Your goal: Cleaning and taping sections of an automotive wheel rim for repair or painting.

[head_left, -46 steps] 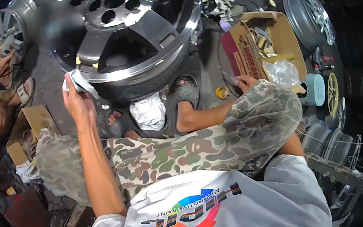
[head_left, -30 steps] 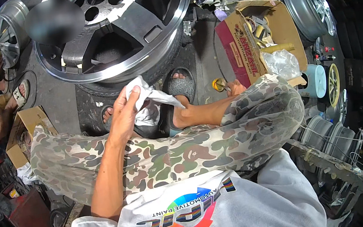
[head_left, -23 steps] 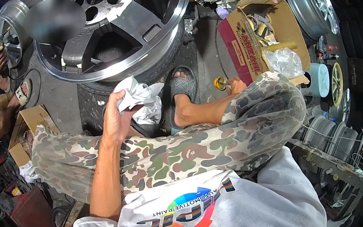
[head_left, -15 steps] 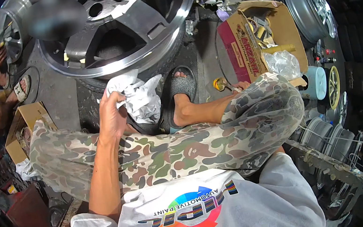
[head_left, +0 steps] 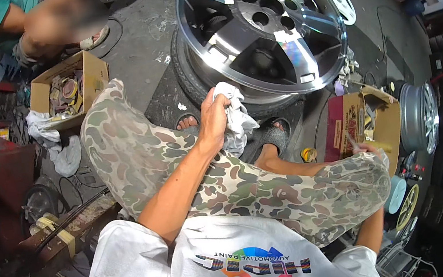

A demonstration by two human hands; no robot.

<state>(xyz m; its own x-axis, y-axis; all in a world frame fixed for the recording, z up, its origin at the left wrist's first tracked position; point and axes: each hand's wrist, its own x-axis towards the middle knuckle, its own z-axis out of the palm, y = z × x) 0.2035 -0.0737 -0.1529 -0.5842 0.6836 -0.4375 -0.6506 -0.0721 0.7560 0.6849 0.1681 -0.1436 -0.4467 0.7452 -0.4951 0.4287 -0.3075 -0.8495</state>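
Observation:
A crumpled white cloth (head_left: 236,116) is bunched in my left hand (head_left: 213,119), with the fingers closed around it. Just beyond the cloth, a large silver alloy wheel (head_left: 252,0) with dark gaps between its spokes rests tilted on a dark tyre (head_left: 185,66). My right hand (head_left: 373,150) is beyond my right knee, beside a red and tan cardboard box (head_left: 337,127). A thin pale piece (head_left: 354,144) rises from its fingers, which the trouser leg partly hides. Near the box, a small yellow round item (head_left: 309,155) sits on the floor.
Another person (head_left: 11,18) sits at the upper left near another wheel. An open carton (head_left: 98,74) holding tape rolls stands to the left, with white rags (head_left: 46,131) beside it. To the right are a silver wheel (head_left: 418,116) and a light-blue container (head_left: 395,192).
The view has swung left, so the wheel and box now appear farther right. My left hand still grips the cloth. A thin pale piece now points upward from my right hand.

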